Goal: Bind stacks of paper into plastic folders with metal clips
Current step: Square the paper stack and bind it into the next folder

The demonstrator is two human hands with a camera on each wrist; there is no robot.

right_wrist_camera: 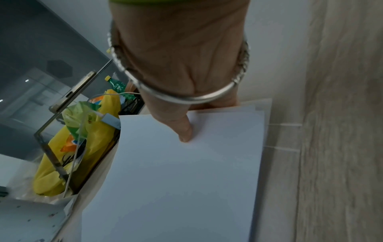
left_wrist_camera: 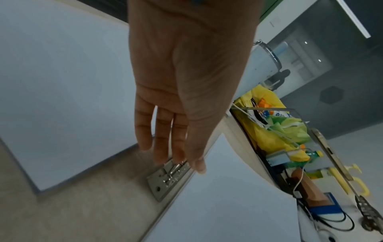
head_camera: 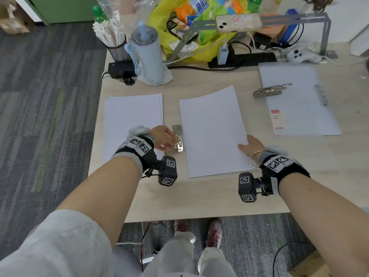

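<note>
My right hand (head_camera: 252, 147) pinches near right edge of centre paper stack (head_camera: 213, 132), thumb on top, fingers beneath. Sheets fanned at that corner; loose pinch could splay them, spoil alignment.

My left hand (head_camera: 162, 137): fingers nearly straight, tips on metal clip (head_camera: 178, 138) just left of stack. Cannot tell if lever is up. If it snaps down, finger gets nipped or stack binds crooked.

Spare paper stack (head_camera: 132, 116) left; elbow could scatter it.

Far right, second folder (head_camera: 295, 96) with own clip (head_camera: 269, 90), clear of me.

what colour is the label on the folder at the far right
Red and white label on the clear plastic folder, clearest in the head view.
</note>
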